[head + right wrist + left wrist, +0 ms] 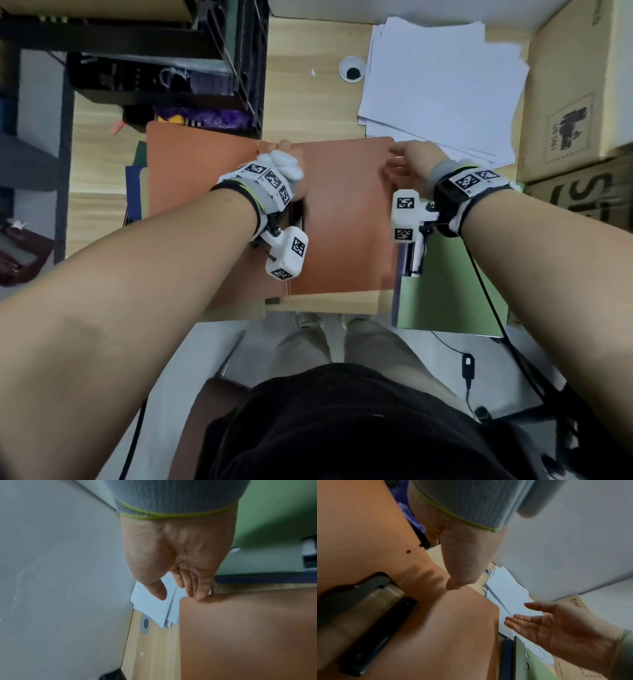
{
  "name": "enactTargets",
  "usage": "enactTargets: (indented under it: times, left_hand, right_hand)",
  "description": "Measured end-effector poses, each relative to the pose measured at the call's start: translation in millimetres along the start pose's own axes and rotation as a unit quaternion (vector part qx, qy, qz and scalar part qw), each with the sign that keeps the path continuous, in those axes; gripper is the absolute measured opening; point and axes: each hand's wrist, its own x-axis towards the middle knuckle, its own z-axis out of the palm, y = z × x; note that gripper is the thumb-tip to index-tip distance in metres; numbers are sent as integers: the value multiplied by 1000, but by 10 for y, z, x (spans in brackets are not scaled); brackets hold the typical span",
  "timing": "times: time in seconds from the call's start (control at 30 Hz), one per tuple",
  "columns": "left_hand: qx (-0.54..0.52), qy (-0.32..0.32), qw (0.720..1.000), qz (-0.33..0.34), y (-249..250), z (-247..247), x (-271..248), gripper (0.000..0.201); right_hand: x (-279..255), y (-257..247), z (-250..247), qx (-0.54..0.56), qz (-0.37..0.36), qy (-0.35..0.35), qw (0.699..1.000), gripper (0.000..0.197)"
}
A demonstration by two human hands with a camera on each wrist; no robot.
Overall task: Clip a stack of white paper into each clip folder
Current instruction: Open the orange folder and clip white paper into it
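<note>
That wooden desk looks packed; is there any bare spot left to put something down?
Yes. Bare wood shows on the desk between the black rack and the loose white paper, around the cable hole. A smaller strip lies left of the orange folder. The right side is crowded: paper, green folder, cardboard boxes.

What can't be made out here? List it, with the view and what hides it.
- Left hand fingers: head view, behind the wrist rig; left wrist view shows mainly the thumb.
- Clip on the orange folder: blurred in the left wrist view, under the left wrist in the head view; open or closed, cannot tell.
- Green folder: contents unseen, cover closed; right arm crosses it.
- White paper sheet count: too fine to tell.
</note>
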Motion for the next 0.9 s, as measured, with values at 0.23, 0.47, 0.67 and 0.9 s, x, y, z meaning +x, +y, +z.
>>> enactTargets:
  times: [0.23, 0.47, 0.67, 0.9]
  left_hand:
    - [-12, -17, 994, 105, 778, -74, 381, 43]
    - [46, -60, 980, 183, 1237, -135, 731, 50]
    - [90, -81, 976, 181, 1359, -93, 726, 62]
    - [85, -77, 974, 195, 1291, -64, 729, 73]
  right_hand:
    - [316, -288, -432, 102, 37, 75, 991, 21]
    - [503, -301, -560, 261, 79, 72, 959, 52]
    - [667, -316, -628, 289, 93, 69, 950, 42]
    - [865, -360, -630, 265, 57, 84, 959, 20]
